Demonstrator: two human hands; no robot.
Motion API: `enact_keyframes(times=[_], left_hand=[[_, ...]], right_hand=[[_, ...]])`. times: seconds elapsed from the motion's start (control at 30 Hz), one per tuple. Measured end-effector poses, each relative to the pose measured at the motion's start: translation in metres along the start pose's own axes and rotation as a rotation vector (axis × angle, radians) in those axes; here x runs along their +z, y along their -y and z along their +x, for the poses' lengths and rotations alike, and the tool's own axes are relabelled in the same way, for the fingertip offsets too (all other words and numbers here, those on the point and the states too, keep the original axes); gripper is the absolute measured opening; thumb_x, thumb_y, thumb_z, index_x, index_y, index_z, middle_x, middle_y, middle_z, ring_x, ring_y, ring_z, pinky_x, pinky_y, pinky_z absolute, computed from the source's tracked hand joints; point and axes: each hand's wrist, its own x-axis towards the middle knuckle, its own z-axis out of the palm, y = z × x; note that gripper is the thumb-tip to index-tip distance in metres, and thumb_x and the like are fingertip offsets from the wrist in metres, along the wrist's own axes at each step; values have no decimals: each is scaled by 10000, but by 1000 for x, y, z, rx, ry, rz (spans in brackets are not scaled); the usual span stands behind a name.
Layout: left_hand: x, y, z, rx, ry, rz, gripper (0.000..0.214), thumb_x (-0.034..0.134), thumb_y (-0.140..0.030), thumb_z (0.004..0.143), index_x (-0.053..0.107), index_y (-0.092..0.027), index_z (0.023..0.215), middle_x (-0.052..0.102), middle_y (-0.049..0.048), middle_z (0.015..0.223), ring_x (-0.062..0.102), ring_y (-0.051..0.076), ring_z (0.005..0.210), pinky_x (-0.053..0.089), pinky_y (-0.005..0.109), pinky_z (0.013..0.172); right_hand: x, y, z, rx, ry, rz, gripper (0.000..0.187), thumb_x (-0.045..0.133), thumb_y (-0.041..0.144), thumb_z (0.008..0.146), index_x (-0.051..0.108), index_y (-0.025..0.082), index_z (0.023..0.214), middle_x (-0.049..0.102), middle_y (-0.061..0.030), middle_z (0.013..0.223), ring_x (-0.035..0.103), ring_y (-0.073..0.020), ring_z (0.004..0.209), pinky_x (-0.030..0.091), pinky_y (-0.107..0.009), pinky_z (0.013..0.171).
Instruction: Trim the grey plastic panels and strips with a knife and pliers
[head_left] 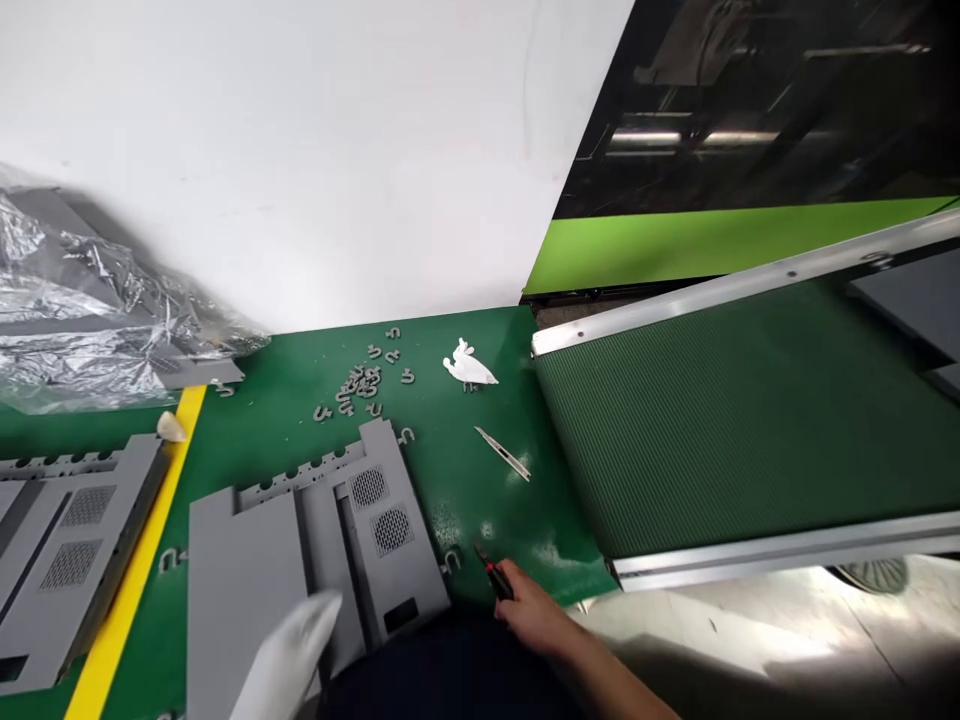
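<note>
Right hand point(529, 612) holding slim red-and-black tool point(493, 578) in closed grip, near edge of green counter point(457, 510). White-gloved left hand point(289, 650) blurred, resting over grey vented panel point(319, 530), grip not telling. Second grey panel point(75, 560) lying left beyond yellow stripe point(142, 570). Silver snap-off knife point(502, 452) lying right. Grey U-shaped offcuts point(360, 385) scattering far, white scrap point(469, 365) sitting beside. Green conveyor belt point(750, 420) running right. Crumpled foil sheeting point(82, 300) bunching far left.
</note>
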Motion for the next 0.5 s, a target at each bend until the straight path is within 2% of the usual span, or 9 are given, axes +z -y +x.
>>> enact_keyframes(times=[0.07,0.1,0.13,0.23,0.3,0.33,0.4,0.47,0.5], left_hand=[[26,-4,25,144,27,75,410,685,-489,921,697,-225,1234,667,106,1369,577,323,1343,400,460,1225],[41,-5,34,304,-4,200,457,594,-503,962,675,-191,1286,641,138,1411,541,344,1386,359,480,1250],[55,-4,40,398,-55,296,519,523,-508,987,648,-138,1328,608,181,1447,508,363,1417,346,491,1252],[89,-4,36,590,-135,527,646,412,-505,1023,555,-16,1421,506,278,1522,443,407,1459,350,531,1231],[102,-11,22,682,-96,592,630,435,-496,1025,556,-36,1439,470,270,1561,399,417,1484,306,548,1246],[107,-17,15,744,-35,607,585,447,-484,1027,591,-74,1418,485,245,1562,384,414,1495,254,560,1265],[116,-36,7,891,204,608,454,475,-468,1028,706,-168,1277,618,181,1447,404,386,1492,112,566,1301],[126,-56,10,1013,501,592,353,534,-477,1007,784,-231,1043,754,131,1151,506,358,1414,-12,544,1308],[131,-66,15,1050,621,601,339,574,-493,985,793,-240,933,767,116,998,565,353,1343,-37,533,1305]], right_hand=[[9,7,-5,-54,20,-96,373,506,124,759,569,228,1112,705,-47,999,669,-219,945,447,-289,821],[14,7,-8,-68,21,-141,393,501,113,771,576,218,1142,711,-66,1031,674,-233,984,450,-304,861],[20,5,-9,-77,20,-171,412,498,105,780,580,206,1171,716,-86,1070,677,-245,1026,453,-317,900],[35,-7,-14,-71,18,-187,448,506,109,792,588,174,1227,710,-127,1190,666,-262,1138,448,-333,994],[42,-17,-16,-62,16,-164,489,515,121,796,582,171,1278,702,-126,1242,656,-260,1180,440,-332,1032],[44,-21,-17,-58,17,-153,505,519,126,796,581,174,1295,700,-123,1257,654,-257,1191,439,-330,1042],[46,-28,-19,-56,18,-149,511,525,135,797,584,178,1303,698,-121,1274,648,-256,1211,438,-327,1054],[47,-32,-18,-62,28,-163,503,533,140,796,590,181,1294,697,-124,1283,641,-259,1229,438,-332,1061],[48,-33,-17,-65,34,-170,498,538,144,796,592,186,1289,698,-122,1282,640,-260,1231,439,-336,1061]])
